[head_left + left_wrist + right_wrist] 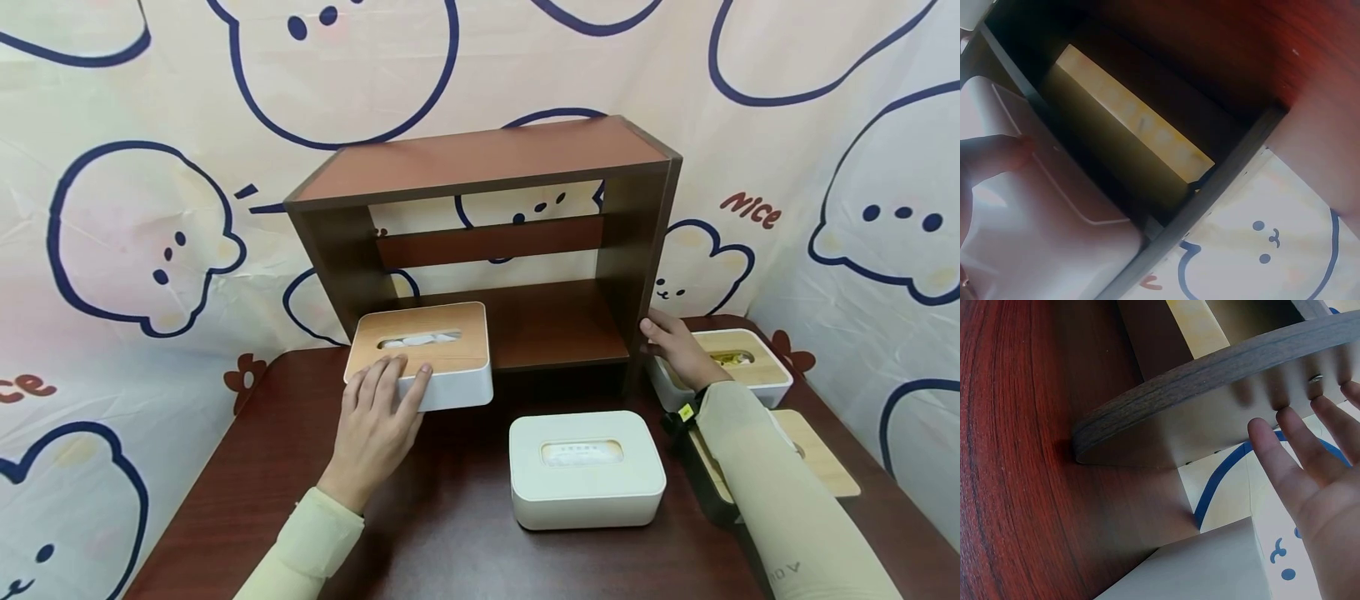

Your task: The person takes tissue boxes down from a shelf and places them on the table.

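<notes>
My left hand (378,425) holds a white tissue box (450,390) with a wooden lid, at the left front of a brown wooden shelf (487,167). Fingers lie over the lid in the head view; in the left wrist view a digit (1004,156) touches the box's white surface (1054,250). The box overlaps the left panel's lower end. On the other side, my right hand (678,350) touches the outside of the shelf's right panel (645,250); its fingers (1282,447) look extended and spread in the right wrist view.
An all-white tissue box (588,475) stands on the dark red table (450,550) before the shelf. Another wooden-lidded white box (765,387) sits right of the shelf. Nearer, a darker box with a wooden lid (821,454) lies partly behind my right forearm. Patterned cloth (135,400) surrounds the table.
</notes>
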Demonstrator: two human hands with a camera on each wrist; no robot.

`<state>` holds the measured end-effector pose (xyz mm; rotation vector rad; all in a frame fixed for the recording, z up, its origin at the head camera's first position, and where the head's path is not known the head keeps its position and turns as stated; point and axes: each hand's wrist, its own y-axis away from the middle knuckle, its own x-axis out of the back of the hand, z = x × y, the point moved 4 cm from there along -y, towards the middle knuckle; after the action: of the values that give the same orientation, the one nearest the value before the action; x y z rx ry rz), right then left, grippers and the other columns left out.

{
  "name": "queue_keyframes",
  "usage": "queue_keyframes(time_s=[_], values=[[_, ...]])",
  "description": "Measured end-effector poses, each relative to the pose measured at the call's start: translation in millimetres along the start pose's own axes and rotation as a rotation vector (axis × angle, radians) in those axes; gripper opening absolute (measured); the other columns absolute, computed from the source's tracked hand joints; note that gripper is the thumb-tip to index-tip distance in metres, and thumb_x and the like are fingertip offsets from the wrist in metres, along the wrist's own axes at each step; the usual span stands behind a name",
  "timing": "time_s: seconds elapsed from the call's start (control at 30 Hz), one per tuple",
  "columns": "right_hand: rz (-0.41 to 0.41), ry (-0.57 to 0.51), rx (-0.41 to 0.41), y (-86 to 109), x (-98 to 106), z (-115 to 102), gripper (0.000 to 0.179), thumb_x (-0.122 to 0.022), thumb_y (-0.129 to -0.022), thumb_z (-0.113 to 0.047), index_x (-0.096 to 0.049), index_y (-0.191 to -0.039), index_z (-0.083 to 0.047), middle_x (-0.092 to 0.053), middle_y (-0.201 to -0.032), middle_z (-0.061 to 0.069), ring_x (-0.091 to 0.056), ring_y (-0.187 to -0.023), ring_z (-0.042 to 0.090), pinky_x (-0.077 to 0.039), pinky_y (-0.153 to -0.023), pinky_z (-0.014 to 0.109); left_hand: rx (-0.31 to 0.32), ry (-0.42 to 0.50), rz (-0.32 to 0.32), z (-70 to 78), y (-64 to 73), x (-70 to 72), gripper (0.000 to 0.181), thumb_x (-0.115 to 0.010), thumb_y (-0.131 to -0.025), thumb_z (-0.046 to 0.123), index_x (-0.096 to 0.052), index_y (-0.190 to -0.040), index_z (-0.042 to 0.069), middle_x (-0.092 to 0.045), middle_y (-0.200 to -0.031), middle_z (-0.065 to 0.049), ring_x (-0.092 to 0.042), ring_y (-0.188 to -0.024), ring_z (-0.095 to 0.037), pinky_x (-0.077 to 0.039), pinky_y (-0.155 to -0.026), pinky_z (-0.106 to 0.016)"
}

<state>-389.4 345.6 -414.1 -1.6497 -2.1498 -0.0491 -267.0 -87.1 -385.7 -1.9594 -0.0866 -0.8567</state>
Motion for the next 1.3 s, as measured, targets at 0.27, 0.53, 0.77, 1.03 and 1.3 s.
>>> queue_keyframes(time_s=[0.27, 0.53, 0.77, 1.03, 1.3], values=[[0.009, 0.026, 0.007, 0.8, -0.1, 0.3, 0.058, -0.034, -0.107, -0.036, -0.025, -0.153, -0.002, -0.037, -0.148, 0.025, -0.049, -0.120, 0.027, -0.044, -0.091, 0.022, -0.003, 0.009, 0.021, 1.6, 1.5, 1.9, 0.048, -0.051, -0.094, 0.023, -0.049, -0.141, 0.011, -0.048, -0.133, -0.025, -0.046, -0.121, -0.044, -0.036, -0.094, -0.059], [0.008, 0.001, 0.012, -0.2, 0.1, 0.9, 0.058, -0.035, -0.107, -0.036, -0.026, -0.153, -0.002, -0.037, -0.147, 0.024, -0.051, -0.117, 0.019, -0.045, -0.088, 0.019, -0.024, -0.013, 0.062, 3.1, 2.1, 3.6, 0.042, -0.040, -0.101, 0.025, -0.052, -0.139, 0.011, -0.051, -0.131, -0.025, -0.048, -0.118, -0.043, -0.038, -0.092, -0.058], [0.016, -0.043, 0.040, 0.6, 0.0, -2.5, 0.054, -0.036, -0.108, -0.030, -0.028, -0.151, 0.001, -0.040, -0.142, 0.028, -0.053, -0.108, 0.010, -0.046, -0.087, 0.018, -0.037, -0.021, 0.086, 4.2, 2.9, 3.5, 0.041, -0.039, -0.102, 0.025, -0.054, -0.137, 0.011, -0.052, -0.130, -0.024, -0.050, -0.117, -0.043, -0.039, -0.091, -0.058], [0.020, -0.050, 0.025, 0.3, 0.2, -4.0, 0.057, -0.037, -0.107, -0.032, -0.027, -0.151, 0.003, -0.040, -0.142, 0.030, -0.054, -0.106, 0.008, -0.047, -0.085, 0.018, -0.045, -0.020, 0.088, 4.6, 4.7, 4.4, 0.040, -0.040, -0.102, 0.025, -0.054, -0.137, 0.012, -0.052, -0.131, -0.024, -0.050, -0.117, -0.042, -0.038, -0.092, -0.057], [0.020, -0.046, 0.017, 0.4, -0.3, -4.2, 0.057, -0.037, -0.107, -0.032, -0.029, -0.149, 0.005, -0.041, -0.140, 0.029, -0.054, -0.106, 0.007, -0.047, -0.086, 0.020, -0.055, -0.026, 0.114, 6.4, 6.8, 5.3, 0.038, -0.042, -0.102, 0.025, -0.057, -0.134, 0.011, -0.054, -0.129, -0.023, -0.051, -0.116, -0.042, -0.039, -0.091, -0.057]])
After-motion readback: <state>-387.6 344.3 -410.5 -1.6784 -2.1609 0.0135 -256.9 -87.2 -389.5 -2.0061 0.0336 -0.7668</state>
